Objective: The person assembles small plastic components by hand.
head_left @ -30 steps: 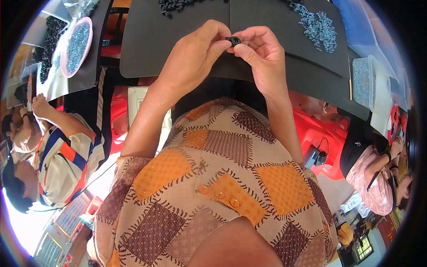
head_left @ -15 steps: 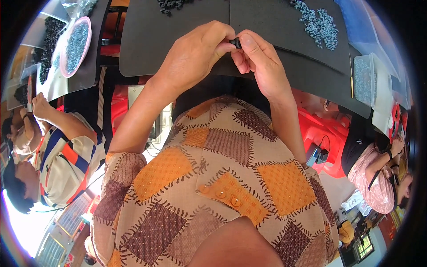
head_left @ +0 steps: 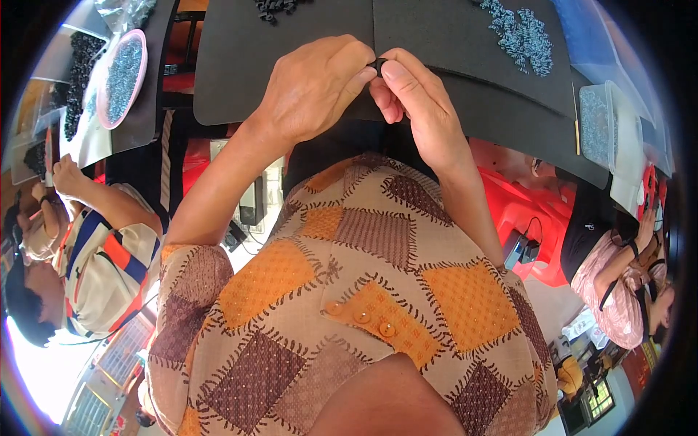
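Between my fingertips, over the near part of the dark table, is a small black part (head_left: 377,67), mostly covered by the fingers. My left hand (head_left: 316,87) pinches it from the left with thumb and forefinger. From the right, my right hand (head_left: 419,91) presses thumb and forefinger against it, the other fingers curled below. Beyond my hands lies a pile of small black parts (head_left: 275,9) at the table's far edge. To the far right a heap of small clear bluish pieces (head_left: 525,42) is spread on a dark mat (head_left: 436,36).
A clear tub (head_left: 598,127) of bluish pieces stands at the table's right edge. On a left table sit a pink-rimmed bowl (head_left: 138,80) of such pieces and black parts (head_left: 81,83). People sit on both sides; a red stool (head_left: 534,211) stands at right.
Both hands have shifted slightly left with the small black part, which has turned a little between the fingertips. The co-worker's hands at right have moved a bit.
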Tool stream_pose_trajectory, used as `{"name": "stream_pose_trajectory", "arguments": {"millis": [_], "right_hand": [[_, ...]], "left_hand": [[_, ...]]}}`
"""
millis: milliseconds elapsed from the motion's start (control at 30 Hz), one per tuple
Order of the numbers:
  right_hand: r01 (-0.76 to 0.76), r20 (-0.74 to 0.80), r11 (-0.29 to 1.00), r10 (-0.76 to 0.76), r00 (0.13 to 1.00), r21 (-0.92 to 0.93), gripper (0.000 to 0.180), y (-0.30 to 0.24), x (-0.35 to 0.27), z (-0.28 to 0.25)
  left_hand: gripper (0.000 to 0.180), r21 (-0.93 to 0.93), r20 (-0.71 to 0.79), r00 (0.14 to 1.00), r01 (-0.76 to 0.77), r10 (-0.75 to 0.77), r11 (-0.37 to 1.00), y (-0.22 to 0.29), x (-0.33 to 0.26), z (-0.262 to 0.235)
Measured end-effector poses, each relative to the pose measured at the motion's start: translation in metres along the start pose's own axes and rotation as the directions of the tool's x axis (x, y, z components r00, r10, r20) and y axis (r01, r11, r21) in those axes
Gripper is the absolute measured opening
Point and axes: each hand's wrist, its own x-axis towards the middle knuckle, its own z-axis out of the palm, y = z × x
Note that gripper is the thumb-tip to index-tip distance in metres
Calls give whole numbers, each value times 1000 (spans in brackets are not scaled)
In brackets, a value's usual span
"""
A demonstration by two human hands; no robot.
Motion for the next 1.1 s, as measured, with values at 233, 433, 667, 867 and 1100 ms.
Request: {"name": "stream_pose_trajectory", "arguments": {"millis": [233, 433, 667, 867, 1100], "right_hand": [[-16, -15, 999, 16, 1000, 28, 29, 3, -7, -3], [6, -32, 1000, -6, 999, 17, 31, 10, -10, -10], [-99, 56, 960, 88, 995, 262, 31, 9, -12, -17], [-69, 127, 967, 39, 991, 247, 33, 9, -13, -25], [-144, 224, 964, 93, 970, 223, 31, 7, -15, -25]], "left_hand": [[9, -48, 106, 988, 116, -111, 992, 17, 2, 0], [12, -41, 87, 986, 146, -142, 988, 24, 2, 4], [18, -550, 234, 919, 395, -318, 736, 23, -2, 6], [32, -755, 361, 893, 449, -269, 478, 14, -4, 0], [35, -768, 528, 831, 555, -174, 319, 11, -3, -10]]}}
